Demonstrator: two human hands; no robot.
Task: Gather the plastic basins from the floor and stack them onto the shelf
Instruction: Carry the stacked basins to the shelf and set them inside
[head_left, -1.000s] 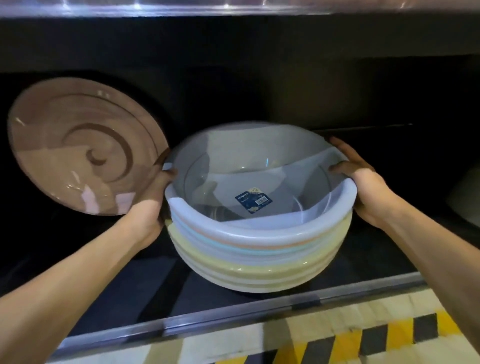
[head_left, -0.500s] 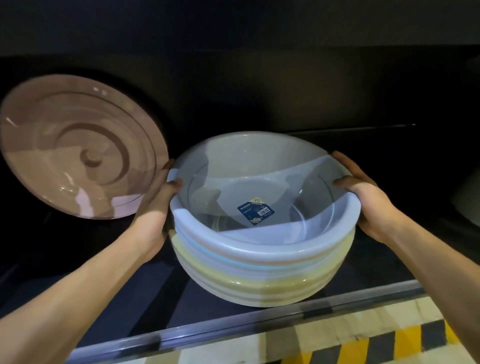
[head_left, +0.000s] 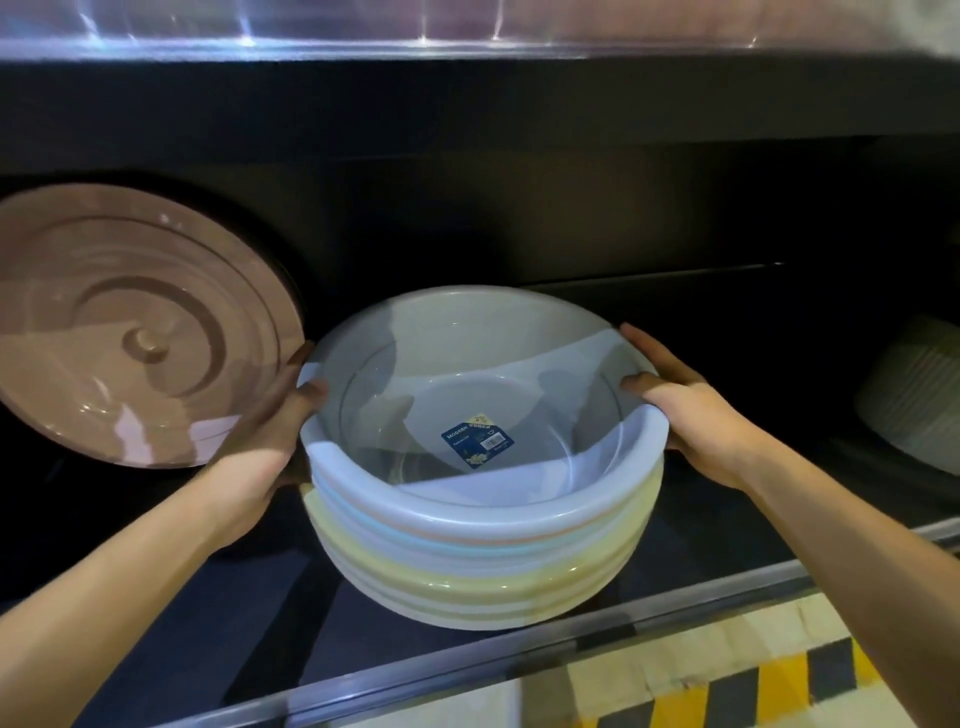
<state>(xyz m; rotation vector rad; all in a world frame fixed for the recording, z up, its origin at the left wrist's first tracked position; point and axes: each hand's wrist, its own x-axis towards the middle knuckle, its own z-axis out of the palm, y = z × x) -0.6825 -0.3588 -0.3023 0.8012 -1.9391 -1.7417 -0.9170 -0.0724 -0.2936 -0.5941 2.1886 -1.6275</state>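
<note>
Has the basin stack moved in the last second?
No: the basin stack keeps its left rim at the brown lid's right edge, behind the shelf's front rail.

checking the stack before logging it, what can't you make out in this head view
Head view:
- Whether the stack of basins rests on the shelf: its own front wall hides the underside.
- Most fingers of the left hand: behind the stack's side.
- Small print on the blue label: too small.
- The pale ribbed item, right: cut by the frame edge, in shadow.
</note>
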